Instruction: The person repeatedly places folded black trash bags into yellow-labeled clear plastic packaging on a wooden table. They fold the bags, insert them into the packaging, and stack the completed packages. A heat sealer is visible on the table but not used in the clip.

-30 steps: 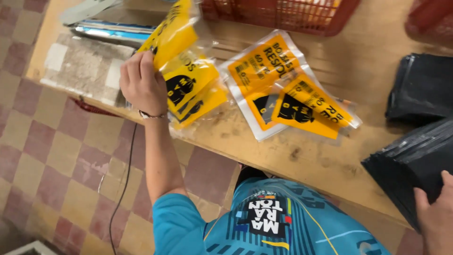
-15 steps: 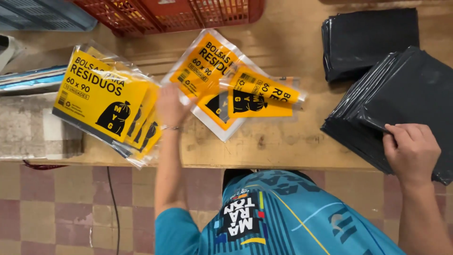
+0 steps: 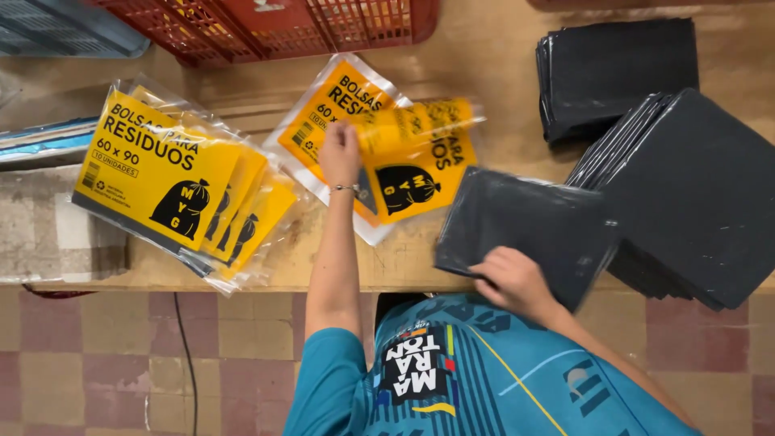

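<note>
Two hands work: the left hand (image 3: 340, 152) pinches a yellow packet (image 3: 416, 129), while the right hand (image 3: 512, 279) grips a folded black bag (image 3: 525, 230), seemingly ready for packing.

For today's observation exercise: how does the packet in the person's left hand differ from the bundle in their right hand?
The yellow packet is bright, printed and in clear wrap; the black bundle is plain and dark. The left hand lifts the yellow packet off the table, its fingers pinching one end, while the right hand holds the black bundle at its near edge. Both are flat, folded plastic.

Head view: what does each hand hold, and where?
Left hand: clear yellow-printed plastic packet, at its left end. Right hand: folded black plastic bag, at its near edge.
</note>
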